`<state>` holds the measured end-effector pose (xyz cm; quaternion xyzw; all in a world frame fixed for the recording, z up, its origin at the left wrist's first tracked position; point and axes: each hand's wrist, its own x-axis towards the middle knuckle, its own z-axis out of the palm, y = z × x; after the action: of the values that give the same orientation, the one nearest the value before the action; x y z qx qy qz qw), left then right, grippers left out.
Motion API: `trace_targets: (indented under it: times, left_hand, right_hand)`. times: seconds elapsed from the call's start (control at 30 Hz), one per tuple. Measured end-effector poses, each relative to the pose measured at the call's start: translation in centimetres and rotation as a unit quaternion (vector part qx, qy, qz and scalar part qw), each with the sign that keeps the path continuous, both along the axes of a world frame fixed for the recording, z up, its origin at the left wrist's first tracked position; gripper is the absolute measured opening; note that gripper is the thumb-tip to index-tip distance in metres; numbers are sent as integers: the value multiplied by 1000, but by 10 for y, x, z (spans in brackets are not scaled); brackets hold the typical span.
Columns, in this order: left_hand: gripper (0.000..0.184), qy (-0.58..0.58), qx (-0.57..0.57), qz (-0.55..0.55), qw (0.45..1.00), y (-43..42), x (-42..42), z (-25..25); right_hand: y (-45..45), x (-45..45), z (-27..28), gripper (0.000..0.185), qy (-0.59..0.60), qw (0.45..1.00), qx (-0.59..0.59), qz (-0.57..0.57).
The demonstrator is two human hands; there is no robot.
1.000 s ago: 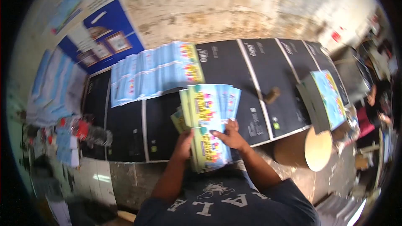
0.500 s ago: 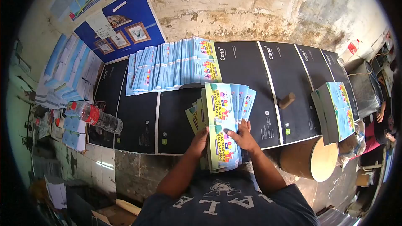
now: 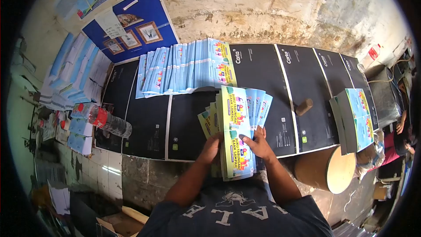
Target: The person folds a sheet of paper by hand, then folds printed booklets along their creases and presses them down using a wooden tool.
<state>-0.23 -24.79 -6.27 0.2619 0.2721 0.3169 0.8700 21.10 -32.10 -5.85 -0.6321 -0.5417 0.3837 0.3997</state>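
- One long black table (image 3: 188, 125) is seen across the middle of the frame.
- One blue board (image 3: 164, 17) is propped at upper left.
- One overlapping row of booklets (image 3: 188, 68) is already laid out at upper centre; the booklets are too tightly packed to be counted.
- One tall pile of printed paper (image 3: 72, 72) is seen at left; its sheets cannot be counted.
- One round drum (image 3: 341, 169) is placed at lower right, below the table edge.
- One thick stack (image 3: 362, 118) is already formed at right, printed side up.
- One bundle of booklets (image 3: 237, 131) is held at centre, over the near table edge. It is fanned at both sides, so its handling is judged unfinished; several booklets are shown, but no sure count can be made.
- Two hands are closed on the bundle: its left side is gripped by the left hand (image 3: 209, 149), and its right side by the right hand (image 3: 259, 145), with the thumb pressed on the top cover.
- One bottle (image 3: 109, 120) is laid on its side at left.
- One short wooden peg (image 3: 304, 107) is seen right of centre.
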Motion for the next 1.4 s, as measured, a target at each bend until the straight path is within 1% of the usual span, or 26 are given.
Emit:
trace_targets:
  times: [0.03, 0.07, 0.13, 0.17, 0.2, 0.27, 0.33, 0.4, 0.43, 0.47, 0.53, 0.6, 0.63, 0.67, 0.7, 0.73, 0.8, 0.87, 0.93, 0.97, 1.0, 1.07, 1.17, 1.27, 1.33, 1.4]
  left_hand:
    - [32, 59, 59, 8, 996, 1, -2, -1]
    - [32, 57, 67, 13, 996, 4, -6, -1]
    - [26, 238, 215, 38, 946, 15, -23, 0]
    - [23, 254, 161, 17, 954, 24, -46, 11]
    - [26, 162, 137, 46, 976, 28, -67, 16]
    - [31, 121, 108, 74, 984, 41, -102, 47]
    - [31, 130, 109, 89, 982, 36, -100, 70]
    - [30, 235, 202, 59, 949, 40, -81, 35]
    - [28, 216, 181, 39, 959, 38, -64, 9]
    - [29, 276, 187, 35, 942, 32, -40, -2]
    - [29, 253, 222, 42, 941, 23, -17, -27]
    - [30, 190, 112, 47, 974, 20, -24, 4]
    - [31, 156, 102, 43, 982, 34, -49, -13]
    - [32, 127, 83, 65, 986, 38, -68, 8]
    - [35, 129, 117, 76, 982, 37, -84, 43]
    - [35, 48, 78, 122, 988, 38, -87, 63]
    - [34, 164, 124, 85, 975, 37, -91, 71]
    - [31, 258, 178, 41, 949, 43, -67, 7]
    - [28, 242, 234, 70, 939, 33, -21, -12]
    - [26, 219, 165, 87, 958, 28, -10, 3]
    - [26, 217, 163, 86, 959, 27, -9, 8]
    - [26, 190, 193, 75, 960, 29, -10, 16]
    - [25, 258, 236, 71, 934, 21, -2, 10]
    - [25, 281, 269, 75, 918, 19, -2, 0]
    - [29, 158, 121, 112, 974, 22, -12, 3]
    - [34, 140, 102, 93, 981, 23, -14, 7]
  right_hand:
    - [0, 1, -3, 52, -21, 1000, -2, 1]
    - [2, -2, -2, 52, -23, 1000, 6, 5]
    - [2, -5, 2, 51, -49, 999, 6, -22]
    - [2, -3, 0, 50, -47, 999, 6, -14]
    - [1, -1, 1, 50, -49, 999, 5, -18]
    - [1, -1, 3, 49, -39, 999, 10, -17]
    - [0, -1, 3, 49, -49, 999, 2, -13]
    - [3, -2, 5, 49, -81, 997, -3, 2]
    - [2, -3, 5, 52, -46, 999, -10, -7]
    - [1, -3, 8, 52, -49, 999, -12, -7]
    - [3, -4, 18, 54, -70, 997, -27, 12]
    - [5, -1, 12, 58, -66, 997, -38, 6]
    - [5, 1, 2, 59, -47, 999, -24, -8]
    - [3, 0, -5, 61, -27, 999, -12, -20]
    - [4, 2, 1, 64, -26, 999, -32, -2]
    - [3, 4, -6, 62, -48, 999, -15, 3]
    - [3, 0, 14, 60, -63, 997, -30, 19]
    - [2, -1, 3, 60, -53, 998, -22, 15]
    - [3, 4, -4, 60, -48, 999, -16, 6]
    - [5, 8, -6, 62, -19, 999, -32, 16]
    - [5, 10, -3, 64, 10, 998, -49, 27]
    - [4, 6, -2, 68, -2, 999, -50, 17]
    - [3, -6, -6, 72, -64, 997, 14, -33]
    - [5, -3, 10, 72, -47, 998, -31, -2]
    - [3, 0, 8, 70, -27, 999, -24, -3]
    - [4, 1, 2, 69, -37, 999, -32, -2]
